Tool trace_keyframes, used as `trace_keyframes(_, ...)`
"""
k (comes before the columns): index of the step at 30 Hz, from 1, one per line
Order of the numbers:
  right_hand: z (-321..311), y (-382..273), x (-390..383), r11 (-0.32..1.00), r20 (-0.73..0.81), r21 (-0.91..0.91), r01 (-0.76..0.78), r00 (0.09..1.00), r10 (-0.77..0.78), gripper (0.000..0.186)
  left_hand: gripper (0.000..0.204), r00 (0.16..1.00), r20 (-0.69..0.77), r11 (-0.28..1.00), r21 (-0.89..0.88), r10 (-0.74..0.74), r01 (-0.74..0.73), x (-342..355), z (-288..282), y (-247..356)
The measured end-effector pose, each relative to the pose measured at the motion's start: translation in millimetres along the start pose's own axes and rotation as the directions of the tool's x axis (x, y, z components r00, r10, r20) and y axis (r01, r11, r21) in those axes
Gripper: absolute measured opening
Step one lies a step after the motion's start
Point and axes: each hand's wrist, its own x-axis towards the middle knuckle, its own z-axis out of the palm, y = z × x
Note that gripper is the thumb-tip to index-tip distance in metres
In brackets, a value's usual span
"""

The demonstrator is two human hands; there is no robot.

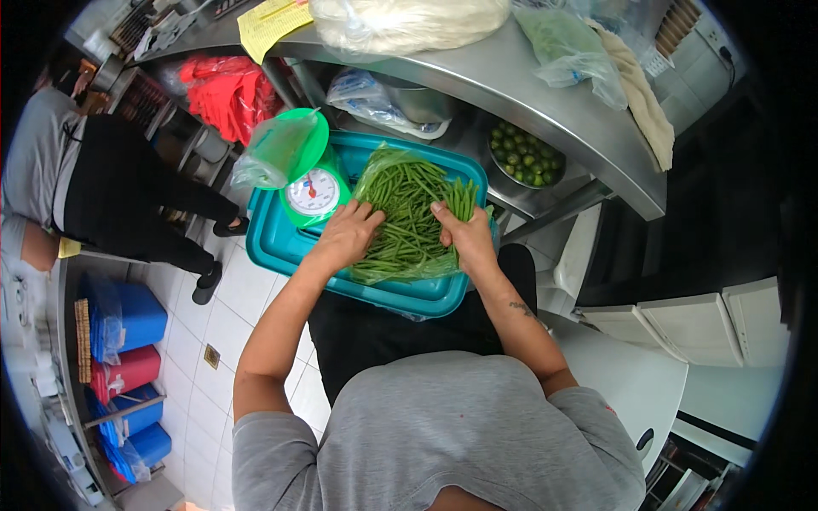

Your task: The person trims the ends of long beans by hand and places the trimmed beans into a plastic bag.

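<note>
A plastic bag of long green beans (407, 226) lies in a teal tray (354, 298). My left hand (345, 234) is at the bag's left side, fingers curled into the beans; their tips are partly hidden. On the right, my right hand (467, 237) grips a bunch of beans (462, 193), thumb across them. Beside the bag, a green dial scale (311, 192) carries a plastic bag (268, 153) with indistinct contents on its pan.
Above is a steel table (562, 98) with bags. Red bags (226, 98) and a pot of round green fruit (528, 157) sit behind the tray. Another person (128, 179) bends at the left, near stacked bins (136, 307). A dark appliance (682, 238) stands right.
</note>
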Motion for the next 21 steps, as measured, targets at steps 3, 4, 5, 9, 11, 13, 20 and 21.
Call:
trace_keyframes(3, 0.2, -2.2, -1.4, 0.998, -0.049, 0.037, 0.056, 0.997, -0.054, 0.016, 0.023, 0.998, -0.066, 0.998, -0.060, -0.002, -0.002, 8.2, -7.3, -2.4)
trace_keyframes(4, -3.0, -1.3, -1.0, 0.998, -0.054, 0.037, 0.059, 0.997, -0.057, 0.016, 0.020, 0.992, -0.118, 0.992, -0.125, -0.037, 0.022, 12.0, -11.4, -2.2)
trace_keyframes(5, -7.9, 1.1, -0.1, 0.996, -0.072, 0.029, 0.090, 0.994, -0.088, 0.016, 0.020, 0.992, -0.118, 0.992, -0.126, -0.032, 0.017, 16.1, -14.7, -2.0)
trace_keyframes(9, -6.5, -7.8, -10.5, 0.979, -0.042, -0.127, 0.157, 0.986, -0.164, 0.018, 0.016, 0.935, -0.324, 0.979, -0.189, -0.141, 0.082, 25.0, -18.6, -1.4)
trace_keyframes(11, 1.7, -5.9, -9.3, 0.991, -0.009, -0.059, 0.121, 0.993, -0.121, 0.017, 0.016, 0.909, -0.396, 0.977, -0.210, -0.127, 0.045, 31.9, -15.5, 7.1)
trace_keyframes(13, 13.7, -3.1, -4.0, 0.996, 0.041, 0.073, 0.045, 0.998, -0.048, 0.018, 0.014, 0.891, -0.437, 0.967, -0.254, -0.127, 0.014, 34.3, -11.4, 19.8)
trace_keyframes(20, 28.5, -12.1, 30.1, 0.956, 0.106, 0.271, 0.111, 0.984, -0.144, 0.022, 0.011, 0.941, -0.251, 0.914, -0.390, -0.225, 0.115, 44.4, 2.6, 39.2)
trace_keyframes(21, 28.1, -12.1, 33.5, 0.965, 0.155, 0.244, 0.096, 0.979, -0.136, 0.021, 0.011, 0.941, -0.265, 0.908, -0.409, -0.210, 0.088, 42.9, 3.5, 39.0)
